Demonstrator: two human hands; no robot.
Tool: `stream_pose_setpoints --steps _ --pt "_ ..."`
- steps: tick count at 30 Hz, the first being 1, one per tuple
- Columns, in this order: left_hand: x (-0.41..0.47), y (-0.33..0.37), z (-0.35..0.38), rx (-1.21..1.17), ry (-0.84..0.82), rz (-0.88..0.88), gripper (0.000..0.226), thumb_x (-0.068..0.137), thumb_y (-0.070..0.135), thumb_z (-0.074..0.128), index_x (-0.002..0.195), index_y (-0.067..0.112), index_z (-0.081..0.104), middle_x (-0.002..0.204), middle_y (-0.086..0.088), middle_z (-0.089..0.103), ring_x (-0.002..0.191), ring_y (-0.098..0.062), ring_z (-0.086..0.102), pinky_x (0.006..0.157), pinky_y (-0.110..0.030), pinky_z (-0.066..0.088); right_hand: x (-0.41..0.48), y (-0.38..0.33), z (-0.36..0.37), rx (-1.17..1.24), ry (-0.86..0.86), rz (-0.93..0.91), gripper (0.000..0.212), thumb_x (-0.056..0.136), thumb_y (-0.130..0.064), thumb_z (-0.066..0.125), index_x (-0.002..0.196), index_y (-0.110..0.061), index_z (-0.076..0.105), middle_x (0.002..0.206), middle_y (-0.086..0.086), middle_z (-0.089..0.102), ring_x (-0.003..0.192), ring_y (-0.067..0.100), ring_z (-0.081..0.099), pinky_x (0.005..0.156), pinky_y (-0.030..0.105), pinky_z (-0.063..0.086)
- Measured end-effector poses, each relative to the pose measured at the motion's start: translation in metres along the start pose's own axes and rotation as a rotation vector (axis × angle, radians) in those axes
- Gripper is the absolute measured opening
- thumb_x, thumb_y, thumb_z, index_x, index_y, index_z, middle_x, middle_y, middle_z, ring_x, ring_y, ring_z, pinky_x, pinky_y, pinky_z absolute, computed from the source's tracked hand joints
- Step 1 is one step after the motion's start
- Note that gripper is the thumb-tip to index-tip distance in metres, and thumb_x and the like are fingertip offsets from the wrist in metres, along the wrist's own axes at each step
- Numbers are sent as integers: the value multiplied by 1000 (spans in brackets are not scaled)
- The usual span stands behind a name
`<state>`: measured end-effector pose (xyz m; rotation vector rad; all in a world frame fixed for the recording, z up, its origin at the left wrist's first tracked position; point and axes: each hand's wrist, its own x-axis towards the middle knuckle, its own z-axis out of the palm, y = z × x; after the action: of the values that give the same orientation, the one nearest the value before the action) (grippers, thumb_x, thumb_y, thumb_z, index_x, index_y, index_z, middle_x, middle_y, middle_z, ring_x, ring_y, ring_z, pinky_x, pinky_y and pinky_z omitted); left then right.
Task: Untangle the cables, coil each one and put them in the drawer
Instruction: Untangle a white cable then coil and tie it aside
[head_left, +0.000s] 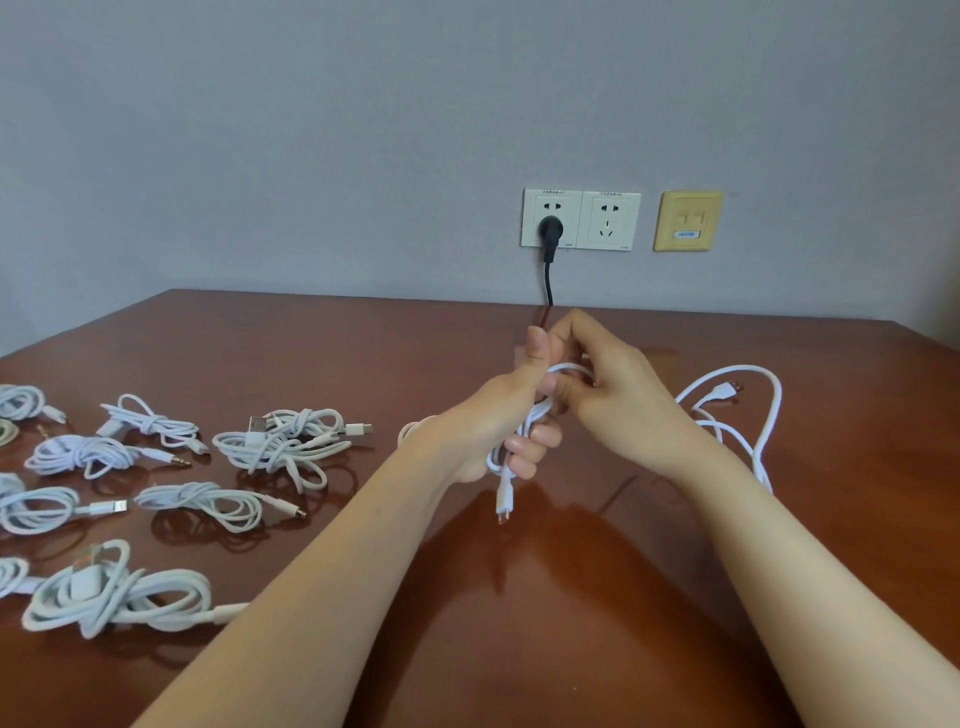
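Both hands meet over the middle of the frame, above the brown table (519, 649). The left hand (511, 415) has its fingers curled round a bunch of white cable (535, 415), thumb pointing up, with a plug end (505, 501) hanging down below the fist. The right hand (608, 395) pinches a loop of the same cable just beside the left thumb. The loose rest of that cable (763, 415) trails on the table at the right. At the left of the frame lie several coiled white cables (280, 447), knotted into bundles and set apart from each other. On the wall behind, a black plug (549, 231) sits in a white socket (551, 218).
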<state>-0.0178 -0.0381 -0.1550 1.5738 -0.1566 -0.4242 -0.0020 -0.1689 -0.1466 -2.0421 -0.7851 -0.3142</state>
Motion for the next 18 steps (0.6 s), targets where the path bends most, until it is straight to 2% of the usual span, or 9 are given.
stream_pose_setpoints --steps 2,4,6,8,11,13,15,18 --pt "-1 1 -2 66 -41 -8 60 58 76 31 71 17 37 47 6 30 33 -3 17 35 -14 20 1 2 -1 42 -9 -6 29 82 9 48 79 -20 45 73 8 57 72 29 55 67 36 47" --pt "-3 2 -5 100 -86 -8 51 65 67 42 73 17 36 47 7 28 32 -2 19 34 -13 20 1 2 0 82 -34 -7 38 75 14 43 76 -24 46 75 17 55 70 34 52 65 41 47" --pt "-5 3 -8 89 -123 -16 42 70 57 48 75 17 38 46 8 29 31 -1 20 33 -12 21 1 2 0 110 -50 9 39 74 14 43 74 -24 49 70 15 52 62 25 49 61 36 45" --pt "-8 4 -10 108 -140 -24 36 79 50 48 77 15 41 45 8 29 31 -1 21 33 -13 22 2 2 -1 153 -50 27 33 79 14 45 75 -19 51 64 4 50 55 12 48 55 21 42" --pt "-9 5 -10 170 -143 -38 28 96 37 41 85 11 46 44 7 29 31 -2 20 34 -13 21 4 0 -3 272 -50 58 28 90 9 44 74 -14 47 68 4 42 47 7 43 45 11 35" --pt "-8 3 -8 191 -127 -58 32 99 39 36 85 12 46 44 7 28 31 -3 20 34 -13 21 6 2 -5 308 -30 71 26 93 5 43 75 -14 46 66 0 42 45 1 40 44 8 32" --pt "-7 2 -7 207 -118 -86 38 99 44 33 83 13 47 44 7 28 31 -3 19 35 -13 21 7 6 -6 318 -2 86 28 93 6 42 74 -15 47 54 -15 44 42 -1 38 45 6 30" --pt "-5 2 -4 181 -79 -99 42 98 48 30 78 14 46 44 6 28 31 -4 19 35 -13 22 7 9 -7 312 22 108 31 90 9 43 74 -16 49 49 -20 45 44 -2 39 46 6 30"
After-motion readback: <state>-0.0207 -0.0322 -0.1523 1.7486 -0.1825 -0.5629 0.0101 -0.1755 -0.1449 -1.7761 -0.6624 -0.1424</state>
